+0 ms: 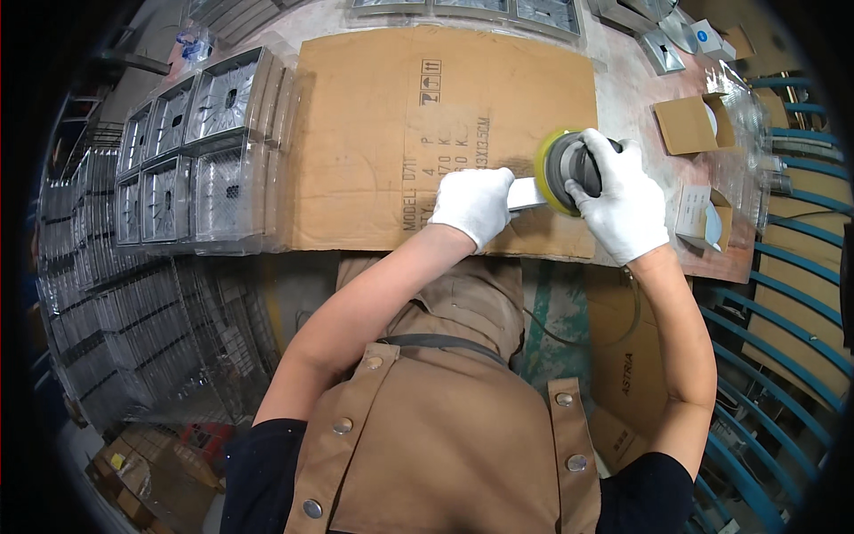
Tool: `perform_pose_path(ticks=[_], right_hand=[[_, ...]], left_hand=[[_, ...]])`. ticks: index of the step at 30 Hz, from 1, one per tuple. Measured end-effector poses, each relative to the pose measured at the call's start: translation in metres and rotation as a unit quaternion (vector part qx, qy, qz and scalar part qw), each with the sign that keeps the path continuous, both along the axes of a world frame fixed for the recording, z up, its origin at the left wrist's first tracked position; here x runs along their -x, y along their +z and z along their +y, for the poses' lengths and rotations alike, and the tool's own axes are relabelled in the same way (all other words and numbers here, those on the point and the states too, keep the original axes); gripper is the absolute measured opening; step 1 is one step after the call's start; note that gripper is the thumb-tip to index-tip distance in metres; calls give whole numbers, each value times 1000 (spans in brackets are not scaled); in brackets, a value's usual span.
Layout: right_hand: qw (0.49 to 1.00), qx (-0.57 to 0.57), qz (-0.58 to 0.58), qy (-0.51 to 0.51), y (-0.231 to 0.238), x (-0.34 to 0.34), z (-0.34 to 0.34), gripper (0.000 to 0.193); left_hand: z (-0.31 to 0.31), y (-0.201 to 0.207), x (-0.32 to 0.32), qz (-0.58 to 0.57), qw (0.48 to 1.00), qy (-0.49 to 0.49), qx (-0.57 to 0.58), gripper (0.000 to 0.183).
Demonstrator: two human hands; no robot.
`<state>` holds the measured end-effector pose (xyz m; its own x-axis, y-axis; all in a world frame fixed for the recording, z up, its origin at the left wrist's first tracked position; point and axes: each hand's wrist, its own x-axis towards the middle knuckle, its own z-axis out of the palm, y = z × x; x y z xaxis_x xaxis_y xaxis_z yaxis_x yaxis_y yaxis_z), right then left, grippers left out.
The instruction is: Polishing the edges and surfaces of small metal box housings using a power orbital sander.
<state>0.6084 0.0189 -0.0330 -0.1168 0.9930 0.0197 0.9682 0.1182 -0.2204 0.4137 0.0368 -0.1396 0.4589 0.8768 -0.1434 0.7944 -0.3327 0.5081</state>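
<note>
Polishing seems to be the step in hand: the right hand (623,198) has its fingers wrapped round a grey disc sander (560,165), tilted nearly on edge. The left hand (471,205) has its fingers closed on one end of a pale bar-like piece (527,193), which sits over the cardboard sheet (356,116) near its front edge. Next probably calls for a firm left grip while the disc works along the surface. The sander hides the piece's far end, so whether they touch is hard to tell.

A cardboard sheet (356,116) lies between a parts tray (281,165), left, and cartons (683,129), right, a sander (560,167) at its right edge.
</note>
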Motion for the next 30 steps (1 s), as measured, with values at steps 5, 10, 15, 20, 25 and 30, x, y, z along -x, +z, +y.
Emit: perform_pose_path(ticks=[5, 10, 15, 20, 25, 30], right_hand=[[1000, 2, -13, 3, 1, 5, 8, 65], [998, -15, -50, 47, 2, 8, 12, 64], [998, -31, -40, 26, -1, -2, 15, 64], [998, -6, -58, 25, 4, 7, 15, 64], [998, -26, -57, 29, 0, 0, 13, 64], [996, -33, -67, 43, -3, -2, 4, 65]], left_hand=[[1, 1, 1, 2, 1000, 2, 0, 34], [2, -5, 2, -10, 1000, 4, -5, 34], [1, -1, 0, -4, 1000, -4, -8, 35], [2, -1, 0, -9, 1000, 5, -13, 36], [2, 0, -1, 7, 1000, 2, 2, 35], [2, -2, 0, -6, 1000, -2, -12, 36]])
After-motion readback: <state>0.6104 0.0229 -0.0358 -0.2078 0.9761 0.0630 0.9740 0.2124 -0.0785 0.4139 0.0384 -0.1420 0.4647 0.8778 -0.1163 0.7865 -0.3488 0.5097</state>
